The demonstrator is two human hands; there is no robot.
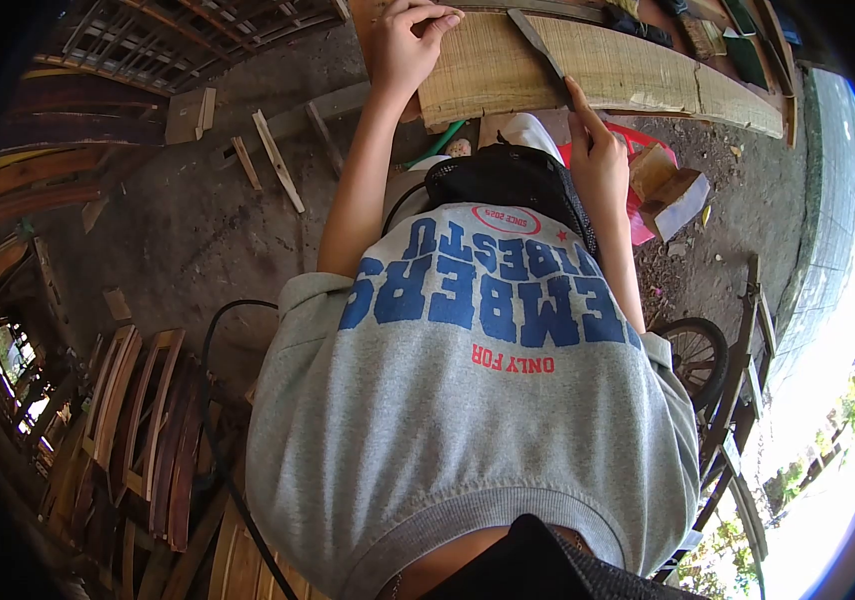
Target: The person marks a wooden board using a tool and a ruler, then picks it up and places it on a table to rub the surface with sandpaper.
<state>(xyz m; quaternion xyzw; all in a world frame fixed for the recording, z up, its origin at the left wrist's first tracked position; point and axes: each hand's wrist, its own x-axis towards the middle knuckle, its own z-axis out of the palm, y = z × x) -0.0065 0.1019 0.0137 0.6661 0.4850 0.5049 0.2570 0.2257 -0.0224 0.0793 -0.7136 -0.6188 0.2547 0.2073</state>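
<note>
Near the top centre, my left hand (413, 45) is closed in a pinch at the left end of a pale wooden board (638, 70). Whatever lies between its thumb and fingers is too small to make out. My right hand (600, 145) is closed around the near end of a long, flat, grey metal tool (538, 43). The tool slants up and to the left over the board, its far end near the board's back edge. The board shows saw-like marks and a crack toward its right part.
A red and white bag (640, 225) with a torn cardboard box (670, 190) sits right of my right arm. Wood strips (278, 160) lie on the dirt floor. Curved wooden frames (138, 430) stand at the lower left, a wheel (693, 360) at the right. A black cable runs at my left.
</note>
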